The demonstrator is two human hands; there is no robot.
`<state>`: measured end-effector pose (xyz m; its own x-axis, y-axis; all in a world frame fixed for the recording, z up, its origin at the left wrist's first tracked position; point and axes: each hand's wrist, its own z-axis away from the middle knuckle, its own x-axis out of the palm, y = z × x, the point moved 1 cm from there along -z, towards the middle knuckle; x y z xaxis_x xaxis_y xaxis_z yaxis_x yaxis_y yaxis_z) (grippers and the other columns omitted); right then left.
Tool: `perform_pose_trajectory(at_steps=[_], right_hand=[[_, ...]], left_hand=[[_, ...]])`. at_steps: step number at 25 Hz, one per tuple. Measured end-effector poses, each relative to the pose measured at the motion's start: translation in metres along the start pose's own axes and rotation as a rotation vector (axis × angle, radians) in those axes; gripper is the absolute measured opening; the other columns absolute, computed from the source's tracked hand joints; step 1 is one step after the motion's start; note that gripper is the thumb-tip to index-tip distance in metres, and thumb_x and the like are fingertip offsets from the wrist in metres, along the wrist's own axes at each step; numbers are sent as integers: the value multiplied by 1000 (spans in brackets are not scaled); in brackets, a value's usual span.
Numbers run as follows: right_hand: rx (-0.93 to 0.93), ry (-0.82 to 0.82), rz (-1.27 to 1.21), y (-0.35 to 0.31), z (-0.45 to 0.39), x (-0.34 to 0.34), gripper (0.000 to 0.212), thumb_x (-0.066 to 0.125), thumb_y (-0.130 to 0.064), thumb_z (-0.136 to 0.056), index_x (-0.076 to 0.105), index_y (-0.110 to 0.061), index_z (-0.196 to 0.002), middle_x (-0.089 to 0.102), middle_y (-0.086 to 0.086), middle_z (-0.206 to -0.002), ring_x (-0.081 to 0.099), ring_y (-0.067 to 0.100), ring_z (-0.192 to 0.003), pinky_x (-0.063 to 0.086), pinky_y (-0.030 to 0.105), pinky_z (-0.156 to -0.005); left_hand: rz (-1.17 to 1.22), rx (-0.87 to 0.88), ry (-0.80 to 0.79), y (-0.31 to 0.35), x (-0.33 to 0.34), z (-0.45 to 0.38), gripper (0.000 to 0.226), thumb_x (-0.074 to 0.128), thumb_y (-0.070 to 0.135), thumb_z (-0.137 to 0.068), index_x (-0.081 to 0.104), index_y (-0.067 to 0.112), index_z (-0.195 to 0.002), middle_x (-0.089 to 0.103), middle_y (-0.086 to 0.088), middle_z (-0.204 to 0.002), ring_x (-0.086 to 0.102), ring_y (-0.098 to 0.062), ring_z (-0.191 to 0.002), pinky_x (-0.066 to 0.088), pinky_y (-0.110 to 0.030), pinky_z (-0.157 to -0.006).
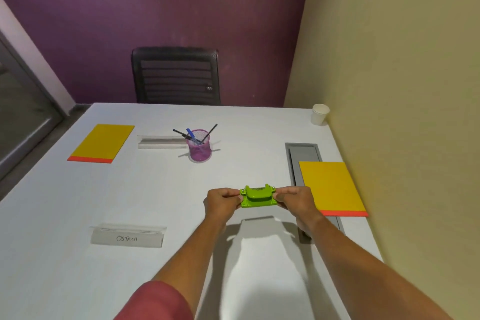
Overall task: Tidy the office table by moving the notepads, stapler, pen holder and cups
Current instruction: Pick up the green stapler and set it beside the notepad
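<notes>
A green stapler (258, 196) is held just above the white table (78, 215), right of centre. My left hand (222, 202) pinches its left end and my right hand (296, 199) pinches its right end. One yellow notepad (102, 143) with an orange edge lies at the far left. A second yellow notepad (331, 187) lies at the right, partly over a grey cable tray. The pink mesh pen holder (199, 147) with several pens stands beyond the stapler. A white paper cup (320, 114) stands in the far right corner.
A name card reading "OSTRICH" (127, 236) stands near left, another name card (161, 141) stands beside the pen holder. The grey cable tray (302, 157) is sunk into the table at right. A black mesh chair (176, 75) sits at the far edge. The yellow wall (402, 86) borders the right side.
</notes>
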<state>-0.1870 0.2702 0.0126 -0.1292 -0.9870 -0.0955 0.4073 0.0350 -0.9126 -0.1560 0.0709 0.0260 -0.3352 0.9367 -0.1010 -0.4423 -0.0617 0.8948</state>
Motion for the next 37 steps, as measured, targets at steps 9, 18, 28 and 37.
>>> perform_pose_trajectory(at_steps=[9,18,28,37], right_hand=[[2,137,53,34,4,-125,17,76,-1,-79,76,3,-95,73,13,-86,64,18,-72,54,23,-65],[42,362,42,71,5,-181,16,75,-4,-78,79,-9,-93,74,-1,-78,66,16,-78,51,21,-71],[177,505,-55,86,5,-191,14,62,-15,-82,76,-13,-82,63,0,-60,52,19,-54,43,24,-51],[320,457,-803,82,16,-180,9,70,-1,-86,64,3,-91,71,18,-80,71,24,-72,60,27,-56]], left_hand=[[-84,-16,-90,-31,115,49,14,79,-3,-73,74,10,-78,74,-12,-84,72,-22,-75,61,-35,-81],[-177,-104,-167,-57,185,64,16,76,-1,-73,68,12,-76,73,-13,-84,73,-30,-83,61,-45,-81],[-203,-154,-215,-73,223,60,18,70,-2,-77,65,15,-81,69,-6,-90,68,-26,-97,59,-45,-86],[-230,-141,-206,-80,242,62,18,71,2,-77,64,17,-84,68,-4,-87,65,-16,-80,56,-27,-62]])
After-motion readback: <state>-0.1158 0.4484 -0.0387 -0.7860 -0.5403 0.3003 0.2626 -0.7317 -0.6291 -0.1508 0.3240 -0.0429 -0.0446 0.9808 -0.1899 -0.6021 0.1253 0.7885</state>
